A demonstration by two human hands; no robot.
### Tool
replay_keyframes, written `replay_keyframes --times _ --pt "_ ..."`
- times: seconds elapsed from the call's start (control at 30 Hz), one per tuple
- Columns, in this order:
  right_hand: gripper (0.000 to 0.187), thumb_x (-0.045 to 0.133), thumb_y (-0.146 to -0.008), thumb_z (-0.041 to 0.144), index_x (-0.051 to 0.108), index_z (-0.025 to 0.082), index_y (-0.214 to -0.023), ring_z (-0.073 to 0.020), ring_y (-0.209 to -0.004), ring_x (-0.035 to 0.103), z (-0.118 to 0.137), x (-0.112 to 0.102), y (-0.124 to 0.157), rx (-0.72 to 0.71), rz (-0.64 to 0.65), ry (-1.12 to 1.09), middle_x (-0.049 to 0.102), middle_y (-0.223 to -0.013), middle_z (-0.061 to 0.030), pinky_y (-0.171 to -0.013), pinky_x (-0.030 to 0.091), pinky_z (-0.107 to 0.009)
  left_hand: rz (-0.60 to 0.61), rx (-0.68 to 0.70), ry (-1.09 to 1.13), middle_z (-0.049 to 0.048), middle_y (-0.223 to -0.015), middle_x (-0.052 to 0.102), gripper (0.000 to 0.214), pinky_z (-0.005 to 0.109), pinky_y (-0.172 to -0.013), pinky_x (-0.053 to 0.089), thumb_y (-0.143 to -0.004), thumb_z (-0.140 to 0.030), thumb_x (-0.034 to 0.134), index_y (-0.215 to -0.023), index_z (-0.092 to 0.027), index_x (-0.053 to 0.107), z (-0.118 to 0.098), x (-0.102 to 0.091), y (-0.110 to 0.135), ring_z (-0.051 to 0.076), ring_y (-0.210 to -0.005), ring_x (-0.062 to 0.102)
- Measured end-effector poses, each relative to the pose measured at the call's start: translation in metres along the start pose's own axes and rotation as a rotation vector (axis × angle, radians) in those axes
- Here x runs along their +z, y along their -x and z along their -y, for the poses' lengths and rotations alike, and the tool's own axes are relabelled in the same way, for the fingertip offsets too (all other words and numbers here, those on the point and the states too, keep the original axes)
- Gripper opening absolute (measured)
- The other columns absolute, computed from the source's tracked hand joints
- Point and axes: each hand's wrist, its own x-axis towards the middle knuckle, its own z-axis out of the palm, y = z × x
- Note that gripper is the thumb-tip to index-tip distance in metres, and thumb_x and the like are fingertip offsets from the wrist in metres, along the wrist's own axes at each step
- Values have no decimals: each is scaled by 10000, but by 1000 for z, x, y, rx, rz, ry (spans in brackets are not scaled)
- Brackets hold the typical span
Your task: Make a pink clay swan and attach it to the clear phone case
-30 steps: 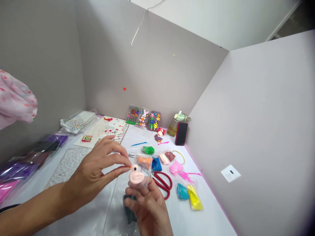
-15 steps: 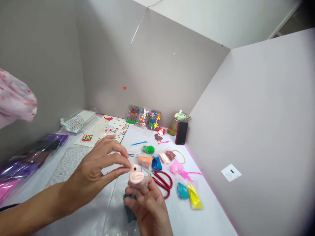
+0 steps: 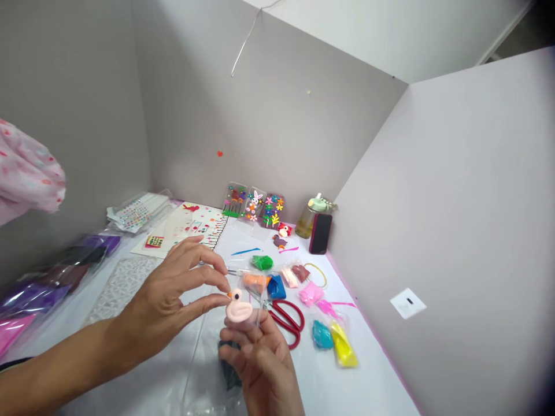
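Observation:
My right hand [image 3: 271, 364] grips a clear plastic panel [image 3: 256, 305] from below, its fingers curled round the lower part. On the panel sits a pale pink clay duck [image 3: 239, 312] with a black-and-white eye and a small orange beak [image 3: 229, 295]. Thumb and forefinger of my left hand [image 3: 169, 294] pinch at that beak, their tips touching it; the other fingers stay raised. Beneath the right hand lies a dark packet [image 3: 229, 367], partly hidden by the fingers. Red-handled scissors [image 3: 288, 320] rest just right of the panel, their blades partly behind it.
Bagged clay lumps lie to the right: green [image 3: 262, 263], blue [image 3: 276, 287], pink [image 3: 311, 293], teal [image 3: 322, 335] and yellow [image 3: 344, 346]. Decorated panels [image 3: 254, 205], a bottle [image 3: 306, 222] and a phone [image 3: 321, 234] stand along the back wall. A textured sheet [image 3: 119, 289] lies left.
Both hands hold nearly the same pose, the left fingertips still at the beak. The duck and panel have shifted very slightly left in view.

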Motion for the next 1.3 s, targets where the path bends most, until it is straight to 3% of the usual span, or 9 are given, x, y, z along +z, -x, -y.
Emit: replay_keyframes --times 0.83,1.07,1.3 --pt "285 930 -687 211 809 205 -945 -203 -915 767 0 1 0 -17 -25 22 813 -987 -62 -796 620 -285 -9 35 -59 -27 -1051 679 211 510 -1290 229 -1008 -120 615 -1051 -312 691 -8 -2 -1 174 -1046 645" --pt "278 913 -703 205 800 208 -957 -210 -935 774 -1 -2 2 -12 -18 37 826 -1021 -77 -815 628 -302 59 89 -119 -42 -1058 701 274 440 -1289 233 -965 -76 637 -1067 -322 702 -5 -9 -2 165 -1048 666" --pt "268 921 -715 203 802 209 -955 -194 -932 772 -1 -1 2 -12 1 15 826 -1009 -67 -821 620 -282 20 72 -98 -30 -1056 670 218 467 -1303 216 -995 -112 632 -1061 -310 693 -10 -7 -2 166 -1051 640"
